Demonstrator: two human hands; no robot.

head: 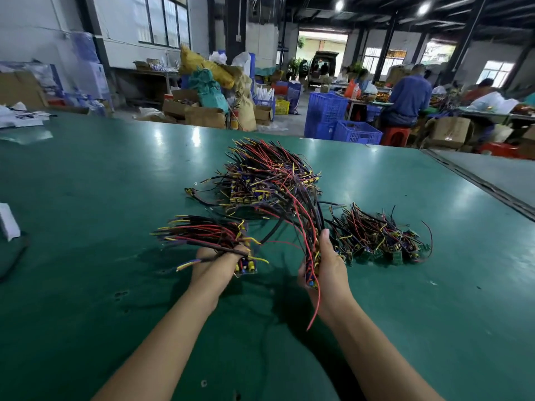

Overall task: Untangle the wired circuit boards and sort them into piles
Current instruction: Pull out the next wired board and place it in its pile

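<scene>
Fingers of the left hand are curled tight round a bunch of wired boards. The boards sit low by the palm and the leads fan out to the left. Judgement: a sorted handful, gripped so that all the leads lie one way.

Fingers of the right hand wrap a board with leads, the thumb laid straight along the wires. Its red and black leads arch up and away into the heap. Judgement: this piece is being drawn out of the tangle.

Table: a green mat, smooth and faintly glossy, with ceiling lights reflected at the far side and scuffs near.

Heap: centre, beyond both hands. Stiff insulated wires in red, black and dark blue with yellow tips cross in all directions over small boards carrying blue and yellow parts. Unsorted.

Pile: on the table just right of the right hand. Green board edges lie along the near side and the leads point away, so it is judged already sorted.

Stray board: alone at the heap's left edge, with a black lead trailing.
</scene>
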